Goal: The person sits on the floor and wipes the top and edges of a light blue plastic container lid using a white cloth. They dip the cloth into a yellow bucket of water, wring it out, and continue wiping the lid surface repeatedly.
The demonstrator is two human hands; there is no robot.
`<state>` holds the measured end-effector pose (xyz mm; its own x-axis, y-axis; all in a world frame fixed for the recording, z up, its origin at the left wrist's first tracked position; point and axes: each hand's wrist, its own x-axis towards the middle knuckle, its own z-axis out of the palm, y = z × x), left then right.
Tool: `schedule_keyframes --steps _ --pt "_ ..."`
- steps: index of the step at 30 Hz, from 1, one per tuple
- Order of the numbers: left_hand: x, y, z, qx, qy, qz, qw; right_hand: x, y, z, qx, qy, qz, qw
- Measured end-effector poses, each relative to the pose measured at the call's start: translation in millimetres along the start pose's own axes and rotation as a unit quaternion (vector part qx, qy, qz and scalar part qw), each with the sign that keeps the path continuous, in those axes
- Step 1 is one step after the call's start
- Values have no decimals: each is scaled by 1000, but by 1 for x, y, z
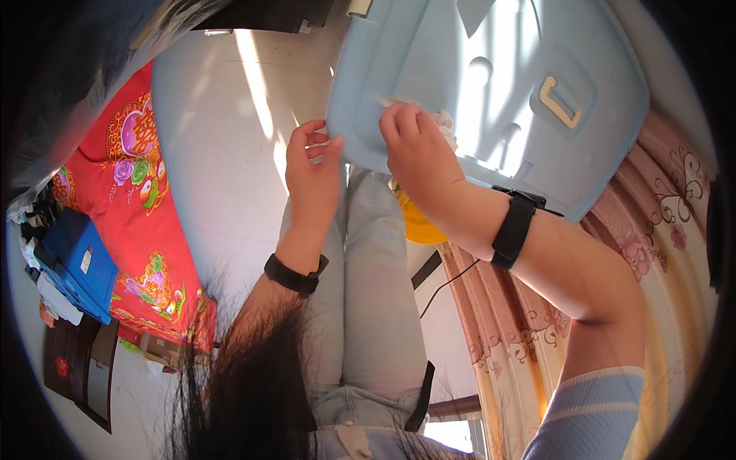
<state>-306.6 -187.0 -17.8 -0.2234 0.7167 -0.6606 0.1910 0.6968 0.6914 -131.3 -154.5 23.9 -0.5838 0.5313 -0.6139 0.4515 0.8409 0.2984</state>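
Note:
A large light blue plastic storage box lid (429,46) fills the upper right, with a cream handle (560,102) set in a recess. My right hand (420,149) is closed on a crumpled white cloth (445,126) and rests over the lid's near left part. The cloth shows at both sides of the fingers; whether it is fabric or paper I cannot make out. At the lid's left corner, my left hand (313,176) has its thumb over the rim and its fingers curled against the edge. Both wrists wear black bands.
Below the lid, part of a yellow round object (420,222) shows beside my legs. Patterned curtains (491,322) hang at the right. To the left lie a red flowered cloth (146,199) and a blue bin (80,264). A thin black cable (445,287) runs from my right wristband.

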Motion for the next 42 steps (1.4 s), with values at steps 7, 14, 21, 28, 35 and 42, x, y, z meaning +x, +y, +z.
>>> schedule_keyframes --steps 7,14,21,28,35,42 --pt "0 4 -6 4 -20 -1 1000 6 8 -3 350 12 125 928" --pt "-11 13 -3 111 97 180 972 -39 0 12 848 34 294 439" --pt "-27 31 16 -182 -191 -6 964 -36 -23 -10 933 185 283 126" --pt "2 41 -9 -345 -170 -98 918 -43 -27 5 901 165 396 -55" --pt "-9 67 -9 -240 -240 -135 931 -50 -26 -17 910 227 337 -85" --pt "-25 73 2 -204 -345 -92 911 -55 -13 -42 836 125 442 301"
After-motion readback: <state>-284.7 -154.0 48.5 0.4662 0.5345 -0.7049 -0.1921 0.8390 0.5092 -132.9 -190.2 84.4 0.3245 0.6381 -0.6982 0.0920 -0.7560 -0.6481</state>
